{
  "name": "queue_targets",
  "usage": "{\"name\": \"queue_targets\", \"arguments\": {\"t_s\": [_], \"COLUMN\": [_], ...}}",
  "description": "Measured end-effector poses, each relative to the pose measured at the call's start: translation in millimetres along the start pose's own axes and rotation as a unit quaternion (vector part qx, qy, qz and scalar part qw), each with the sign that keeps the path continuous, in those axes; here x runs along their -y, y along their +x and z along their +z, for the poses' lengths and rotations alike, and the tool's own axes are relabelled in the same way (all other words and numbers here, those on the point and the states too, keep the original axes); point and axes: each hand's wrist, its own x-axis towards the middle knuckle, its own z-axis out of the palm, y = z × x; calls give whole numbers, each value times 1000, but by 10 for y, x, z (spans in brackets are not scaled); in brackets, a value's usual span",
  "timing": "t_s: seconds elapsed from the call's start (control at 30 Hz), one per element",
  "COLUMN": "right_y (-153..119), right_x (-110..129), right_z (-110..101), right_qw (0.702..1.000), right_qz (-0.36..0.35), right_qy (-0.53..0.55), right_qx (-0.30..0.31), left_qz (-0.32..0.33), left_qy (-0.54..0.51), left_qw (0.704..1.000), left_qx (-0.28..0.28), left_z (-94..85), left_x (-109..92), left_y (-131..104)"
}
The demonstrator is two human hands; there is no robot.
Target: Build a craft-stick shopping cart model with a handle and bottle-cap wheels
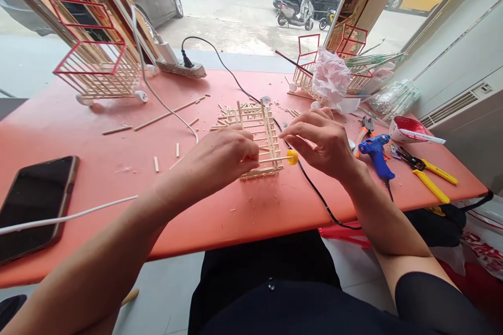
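Note:
My left hand (231,152) pinches a thin wooden stick (273,159) that has a yellow wheel (292,157) on its right end. Under the stick lies a small frame of pale wooden sticks (271,136), built as a lattice, at the middle of the table. Just right of the frame and above the yellow wheel, my right hand (320,141) hovers with its fingers loosely bent and slightly apart. Nothing shows between them, and they do not touch the wheel. The left fingertips partly cover the near left side of the frame.
The orange table (188,230) carries loose sticks and scraps. A red-rimmed stick cart (98,70) stands back left, a phone (37,204) front left. To the right lie a blue glue gun (377,154), yellow-handled pliers (430,178) and a cup (408,130). A black cable (314,186) crosses beside the frame.

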Motion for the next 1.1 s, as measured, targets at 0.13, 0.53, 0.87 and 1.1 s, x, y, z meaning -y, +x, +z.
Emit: {"name": "queue_targets", "arguments": {"t_s": [0.13,0.53,0.87,1.1], "right_y": [1,-7,-17,-10], "right_x": [-46,-93,-92,-99], "right_z": [-11,52,62,57], "right_qw": [1000,1000,1000,1000], "right_qz": [21,14,16,23], "right_qy": [-11,-16,-25,-20], "right_qx": [2,-5,5,3], "left_qz": [10,-16,-21,-7], "left_qy": [17,27,10,13], "left_qw": [1000,999,1000,1000], "left_qx": [-1,5,12,-3], "left_z": [13,-9,13,17], "left_x": [-9,-79,-42,-36], "left_y": [-20,-30,-21,-34]}}
